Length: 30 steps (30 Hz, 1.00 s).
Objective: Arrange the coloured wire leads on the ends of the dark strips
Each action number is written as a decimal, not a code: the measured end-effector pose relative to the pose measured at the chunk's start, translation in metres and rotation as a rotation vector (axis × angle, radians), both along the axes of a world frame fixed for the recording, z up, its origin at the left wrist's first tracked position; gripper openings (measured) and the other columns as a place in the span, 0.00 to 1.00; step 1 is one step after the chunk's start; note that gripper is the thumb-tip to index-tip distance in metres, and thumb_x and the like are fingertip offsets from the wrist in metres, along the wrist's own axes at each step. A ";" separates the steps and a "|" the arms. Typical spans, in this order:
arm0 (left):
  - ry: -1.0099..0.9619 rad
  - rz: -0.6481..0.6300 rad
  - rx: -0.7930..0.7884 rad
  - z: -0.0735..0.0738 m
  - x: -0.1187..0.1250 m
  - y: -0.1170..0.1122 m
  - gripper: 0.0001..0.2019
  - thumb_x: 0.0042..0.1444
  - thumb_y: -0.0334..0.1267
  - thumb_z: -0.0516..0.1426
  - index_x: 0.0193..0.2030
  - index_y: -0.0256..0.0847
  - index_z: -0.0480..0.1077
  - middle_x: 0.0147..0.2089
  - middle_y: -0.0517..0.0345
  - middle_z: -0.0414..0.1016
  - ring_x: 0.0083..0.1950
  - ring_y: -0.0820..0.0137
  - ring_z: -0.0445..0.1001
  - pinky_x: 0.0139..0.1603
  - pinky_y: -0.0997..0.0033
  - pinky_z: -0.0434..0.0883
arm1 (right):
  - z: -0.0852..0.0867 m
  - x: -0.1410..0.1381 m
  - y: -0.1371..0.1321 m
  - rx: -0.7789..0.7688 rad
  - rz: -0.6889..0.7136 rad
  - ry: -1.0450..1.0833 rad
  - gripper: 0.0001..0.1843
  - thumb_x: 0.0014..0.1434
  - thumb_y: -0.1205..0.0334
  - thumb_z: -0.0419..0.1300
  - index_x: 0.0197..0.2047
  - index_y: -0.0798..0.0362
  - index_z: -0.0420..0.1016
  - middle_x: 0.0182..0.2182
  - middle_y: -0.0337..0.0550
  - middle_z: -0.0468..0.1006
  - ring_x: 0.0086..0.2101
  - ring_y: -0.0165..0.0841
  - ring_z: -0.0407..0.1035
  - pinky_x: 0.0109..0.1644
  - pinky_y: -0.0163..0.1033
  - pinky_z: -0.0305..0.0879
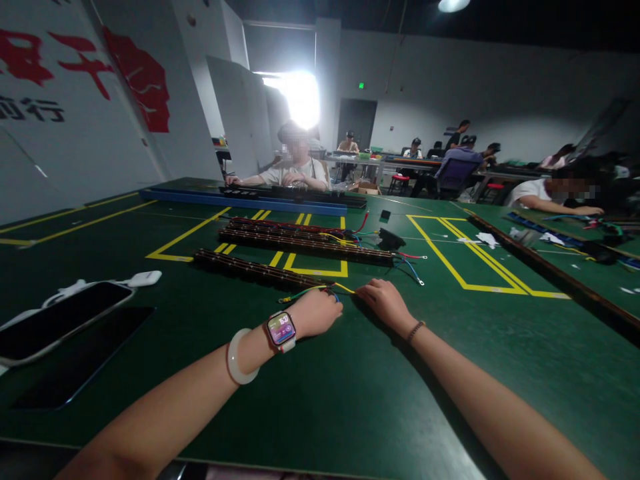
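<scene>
My left hand (315, 312), with a watch and a pale bangle on the wrist, is closed on the coloured wires (320, 291) at the near end of a long dark strip (255, 269). My right hand (383, 300) lies just to the right of it, fingers curled and pinching the yellow wire where it leaves the strip. The strip lies slantwise on the green table (350, 400), running away to the left. Two more long dark strips (305, 241) with red, blue and yellow leads lie further back inside yellow floor-style markings.
A phone (55, 321) and a dark tablet-like slab (85, 360) lie at the left, with a white charger (145, 278) beside them. A person sits across the table behind a blue rail (240, 199). Other people work at tables on the right and at the back.
</scene>
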<state>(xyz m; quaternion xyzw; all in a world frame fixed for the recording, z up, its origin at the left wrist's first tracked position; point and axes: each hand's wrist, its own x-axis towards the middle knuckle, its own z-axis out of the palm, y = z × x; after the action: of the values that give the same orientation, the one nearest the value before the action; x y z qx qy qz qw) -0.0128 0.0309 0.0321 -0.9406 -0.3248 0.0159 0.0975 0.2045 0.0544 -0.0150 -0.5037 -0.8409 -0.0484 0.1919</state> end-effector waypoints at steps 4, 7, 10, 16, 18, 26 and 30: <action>-0.134 0.208 0.050 0.014 0.000 -0.004 0.20 0.64 0.44 0.42 0.41 0.33 0.70 0.38 0.42 0.73 0.39 0.59 0.73 0.36 0.65 0.65 | 0.000 0.000 0.000 -0.016 0.006 0.009 0.11 0.63 0.58 0.53 0.42 0.47 0.77 0.34 0.43 0.75 0.36 0.33 0.66 0.40 0.36 0.55; -0.177 0.443 0.097 0.024 -0.002 -0.007 0.19 0.63 0.44 0.44 0.44 0.31 0.68 0.40 0.38 0.72 0.42 0.56 0.71 0.38 0.63 0.65 | 0.001 -0.001 -0.001 -0.030 0.011 0.026 0.11 0.63 0.59 0.54 0.42 0.47 0.77 0.34 0.43 0.75 0.36 0.33 0.66 0.41 0.37 0.56; -0.160 0.570 0.077 0.027 -0.003 -0.011 0.16 0.60 0.42 0.48 0.44 0.30 0.68 0.42 0.36 0.72 0.44 0.54 0.70 0.40 0.62 0.65 | 0.002 -0.001 -0.001 -0.040 0.010 0.035 0.11 0.62 0.58 0.54 0.42 0.48 0.77 0.35 0.44 0.74 0.37 0.33 0.67 0.41 0.37 0.57; -0.183 0.499 -0.113 0.028 -0.005 -0.013 0.13 0.60 0.37 0.48 0.38 0.32 0.71 0.38 0.40 0.75 0.41 0.58 0.73 0.38 0.65 0.66 | 0.002 0.000 0.000 -0.051 0.029 0.097 0.11 0.62 0.60 0.54 0.42 0.50 0.78 0.34 0.45 0.74 0.37 0.33 0.67 0.42 0.36 0.60; -0.256 0.472 -0.215 0.026 -0.004 -0.011 0.14 0.59 0.42 0.50 0.36 0.36 0.72 0.35 0.45 0.75 0.37 0.61 0.74 0.37 0.67 0.66 | 0.001 0.000 0.001 -0.067 0.038 0.147 0.10 0.61 0.61 0.55 0.41 0.51 0.78 0.34 0.44 0.74 0.36 0.33 0.67 0.42 0.36 0.61; -0.393 0.494 -0.403 -0.002 0.005 -0.004 0.20 0.57 0.53 0.49 0.26 0.40 0.69 0.27 0.52 0.74 0.30 0.65 0.73 0.30 0.71 0.62 | 0.002 -0.001 0.003 -0.272 0.001 0.276 0.09 0.58 0.63 0.56 0.38 0.53 0.77 0.36 0.44 0.75 0.36 0.32 0.69 0.43 0.37 0.63; -0.476 0.482 -0.451 -0.011 0.006 -0.003 0.22 0.56 0.56 0.49 0.26 0.40 0.68 0.25 0.53 0.73 0.28 0.66 0.73 0.28 0.73 0.61 | 0.008 0.000 0.005 -0.402 -0.003 0.300 0.09 0.57 0.64 0.56 0.39 0.51 0.77 0.39 0.44 0.77 0.39 0.35 0.70 0.48 0.43 0.62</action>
<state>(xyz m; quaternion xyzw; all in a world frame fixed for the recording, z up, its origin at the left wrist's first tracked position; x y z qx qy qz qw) -0.0066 0.0279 0.0211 -0.8127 -0.5380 -0.1088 -0.1957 0.2045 0.0589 -0.0073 -0.5343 -0.7950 0.1950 0.2106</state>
